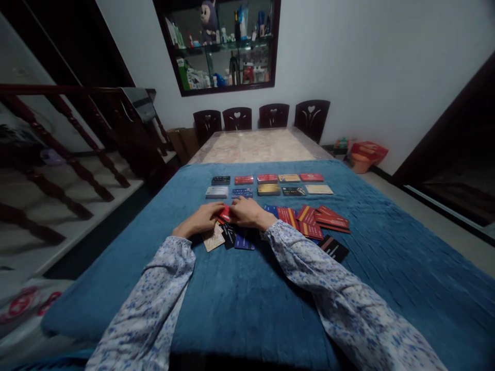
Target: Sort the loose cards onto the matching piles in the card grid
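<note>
My left hand (201,220) and my right hand (247,212) meet over a red card (224,214) at the middle of a blue cloth (240,299), and both pinch it. Under and beside them lies a loose heap of cards: a beige card (213,240), dark cards (243,242), several red ones (325,220) to the right and a black card (334,248). Beyond my hands two neat rows of cards (268,184) lie flat on the cloth.
The cloth covers the near part of a long marble-topped table (255,145). Several dark chairs (274,114) stand at its far end under a wall shelf of bottles (222,44). A wooden stair railing (69,149) runs on the left. A red bag (366,153) sits on the floor, right.
</note>
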Motion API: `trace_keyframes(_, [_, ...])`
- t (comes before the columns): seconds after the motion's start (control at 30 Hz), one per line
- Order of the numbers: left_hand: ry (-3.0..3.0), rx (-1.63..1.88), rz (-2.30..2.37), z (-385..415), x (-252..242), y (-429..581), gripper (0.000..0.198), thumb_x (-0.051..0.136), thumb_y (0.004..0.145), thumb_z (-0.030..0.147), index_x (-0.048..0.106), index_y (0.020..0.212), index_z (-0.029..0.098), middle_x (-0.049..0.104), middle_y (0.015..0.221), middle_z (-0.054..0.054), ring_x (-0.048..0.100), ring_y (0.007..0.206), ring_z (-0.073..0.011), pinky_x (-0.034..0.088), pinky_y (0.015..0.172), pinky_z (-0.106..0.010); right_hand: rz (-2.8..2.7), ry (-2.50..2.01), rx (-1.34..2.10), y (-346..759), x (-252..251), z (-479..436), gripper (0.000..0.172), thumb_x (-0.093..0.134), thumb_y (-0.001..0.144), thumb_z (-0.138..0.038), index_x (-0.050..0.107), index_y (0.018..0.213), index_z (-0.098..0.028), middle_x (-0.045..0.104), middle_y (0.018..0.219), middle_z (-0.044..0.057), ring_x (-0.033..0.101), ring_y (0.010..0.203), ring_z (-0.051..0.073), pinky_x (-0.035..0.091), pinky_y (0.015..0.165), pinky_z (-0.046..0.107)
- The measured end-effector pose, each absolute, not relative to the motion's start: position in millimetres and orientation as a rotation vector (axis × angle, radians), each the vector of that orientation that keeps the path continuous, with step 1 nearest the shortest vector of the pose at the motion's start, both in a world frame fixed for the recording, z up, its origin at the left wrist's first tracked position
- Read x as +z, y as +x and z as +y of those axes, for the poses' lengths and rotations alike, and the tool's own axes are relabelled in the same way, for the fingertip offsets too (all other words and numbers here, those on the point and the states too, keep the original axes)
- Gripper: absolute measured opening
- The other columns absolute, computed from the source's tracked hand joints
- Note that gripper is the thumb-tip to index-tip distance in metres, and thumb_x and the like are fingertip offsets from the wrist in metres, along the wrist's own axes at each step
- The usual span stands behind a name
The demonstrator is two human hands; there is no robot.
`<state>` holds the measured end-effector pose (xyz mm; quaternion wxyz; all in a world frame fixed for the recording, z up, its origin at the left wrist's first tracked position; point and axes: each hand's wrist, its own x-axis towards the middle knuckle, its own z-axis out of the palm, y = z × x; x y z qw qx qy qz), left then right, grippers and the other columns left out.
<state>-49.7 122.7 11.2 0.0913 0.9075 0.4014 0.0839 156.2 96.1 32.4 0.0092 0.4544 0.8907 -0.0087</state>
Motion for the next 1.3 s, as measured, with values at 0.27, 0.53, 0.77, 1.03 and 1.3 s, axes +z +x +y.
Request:
trace_keyframes(0.27, [2.694, 0.224, 1.261, 126.4, 1.5, -54.6, 0.047, 0.052, 0.09, 0.014, 0.068, 0.133, 0.02, 0.064, 0.147, -0.01, 0.055, 0.138, -0.0252, 0.04, 0.121, -0.044, 2.793, 1.392, -0.023, 157.5, 32.3, 96.3, 0.039, 0.055, 0.1, -0.04, 0.072, 0.124, -0.015, 0.069, 0.129, 0.018, 0.061, 0.123, 0.032, 0.054, 0.093, 0.038])
trace_keyframes(0.53, [2.685, 0.225, 1.281, 125.4, 2.0, -56.8, 0.043, 0.056, 0.093, 0.022, 0.067, 0.135, 0.02, 0.065, 0.144, -0.011, 0.054, 0.133, -0.0308, 0.04, 0.116, -0.054, 2.828, 1.356, -0.03, 159.1, 33.8, 95.9, 0.033, 0.051, 0.099, -0.023, 0.076, 0.118, -0.011, 0.075, 0.117, 0.018, 0.071, 0.104, 0.027, 0.052, 0.08, 0.032])
trace_keyframes(0.77, [2.738, 0.375, 1.115, 132.8, -4.4, -61.5, 0.036, 0.06, 0.094, 0.02, 0.072, 0.127, 0.021, 0.073, 0.128, -0.01, 0.063, 0.118, -0.0265, 0.048, 0.109, -0.045, 2.808, 1.381, -0.04, 163.0, 41.2, 92.9, 0.032, 0.052, 0.095, -0.018, 0.076, 0.117, -0.014, 0.076, 0.116, 0.017, 0.072, 0.104, 0.025, 0.048, 0.078, 0.029])
trace_keyframes(1.03, [2.695, 0.64, 1.094, 132.0, -8.5, -62.0, 0.038, 0.058, 0.087, 0.006, 0.079, 0.116, 0.02, 0.078, 0.106, -0.009, 0.069, 0.098, -0.0207, 0.057, 0.091, -0.034, 2.791, 1.497, -0.022, 168.0, 42.3, 96.7, 0.034, 0.05, 0.097, -0.021, 0.076, 0.118, -0.017, 0.077, 0.116, 0.017, 0.072, 0.106, 0.027, 0.048, 0.081, 0.031])
trace_keyframes(1.3, [2.6, 0.717, 1.191, 130.5, -8.9, -59.3, 0.035, 0.055, 0.081, 0.003, 0.08, 0.101, 0.015, 0.079, 0.095, -0.009, 0.071, 0.087, -0.0201, 0.057, 0.082, -0.032, 2.81, 1.595, -0.039, 172.9, 41.2, 100.2, 0.035, 0.048, 0.099, -0.021, 0.075, 0.122, -0.02, 0.077, 0.118, 0.014, 0.071, 0.109, 0.027, 0.047, 0.081, 0.031])
